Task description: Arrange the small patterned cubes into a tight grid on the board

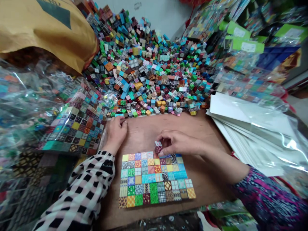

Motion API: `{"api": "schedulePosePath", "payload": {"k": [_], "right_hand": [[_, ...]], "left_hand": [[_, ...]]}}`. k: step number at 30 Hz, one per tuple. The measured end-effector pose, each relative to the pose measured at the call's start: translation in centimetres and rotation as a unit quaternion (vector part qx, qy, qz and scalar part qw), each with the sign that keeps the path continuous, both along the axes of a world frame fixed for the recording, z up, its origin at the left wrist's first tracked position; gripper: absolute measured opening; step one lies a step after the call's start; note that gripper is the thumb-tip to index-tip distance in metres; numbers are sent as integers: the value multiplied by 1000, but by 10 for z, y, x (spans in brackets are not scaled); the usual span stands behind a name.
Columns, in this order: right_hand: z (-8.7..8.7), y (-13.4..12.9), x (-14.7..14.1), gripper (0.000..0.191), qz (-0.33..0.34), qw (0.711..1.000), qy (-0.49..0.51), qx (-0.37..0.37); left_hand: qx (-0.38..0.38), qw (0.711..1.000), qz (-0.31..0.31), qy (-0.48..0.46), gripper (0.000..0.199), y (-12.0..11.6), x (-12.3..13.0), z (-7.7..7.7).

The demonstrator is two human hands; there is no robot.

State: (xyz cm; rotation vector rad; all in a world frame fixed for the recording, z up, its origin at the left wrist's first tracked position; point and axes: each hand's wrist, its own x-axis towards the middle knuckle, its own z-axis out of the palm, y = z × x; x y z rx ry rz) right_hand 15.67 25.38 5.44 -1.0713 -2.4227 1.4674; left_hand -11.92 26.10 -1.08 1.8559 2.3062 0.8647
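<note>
Between the thumb and fingers of my right hand (pixel 175 142) is a small patterned cube (pixel 158 147), dark red with a pale face. It sits just above the back edge of a flat mosaic of small patterned cubes (pixel 154 176) on the wooden table (pixel 141 131). The mosaic's rows show yellow, blue, green, orange and wheel-like prints; its front rows reach further right than the rest. My left hand (pixel 116 133) rests at the table's back left, close to the heap, its fingers curled in. Whatever those fingers may hold is hidden.
A large heap of loose cubes (pixel 149 73) rises behind the table. At left stand a plastic-wrapped cube block (pixel 79 128) and a yellow bag (pixel 48 32). White sheets in plastic (pixel 245 134) lie at right, below bagged packs with green labels (pixel 247 45).
</note>
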Motion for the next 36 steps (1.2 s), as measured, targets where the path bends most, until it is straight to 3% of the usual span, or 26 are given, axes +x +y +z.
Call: {"api": "schedulePosePath", "payload": {"k": [5, 10, 17, 23, 28, 32, 36], "right_hand": [[8, -16, -3, 37, 64, 996, -29, 55], [7, -22, -2, 44, 84, 993, -30, 79], [0, -33, 4, 31, 72, 993, 6, 94], [-4, -38, 8, 46, 22, 992, -3, 125], [5, -41, 14, 54, 13, 986, -25, 164], [14, -53, 14, 77, 30, 983, -68, 168], [12, -75, 9, 85, 17, 981, -106, 160]], "left_hand": [[3, 1000, 2, -2, 22, -1, 1, 0], [2, 1000, -3, -1, 22, -2, 1, 1], [-1, 1000, -2, -6, 24, -1, 1, 0], [9, 1000, -3, -29, 25, -1, -1, -1], [22, 996, -20, -84, 26, -1, -6, 0], [21, 989, -55, -139, 30, -29, -1, 13], [-3, 964, -90, -251, 32, -86, 17, 32]]}}
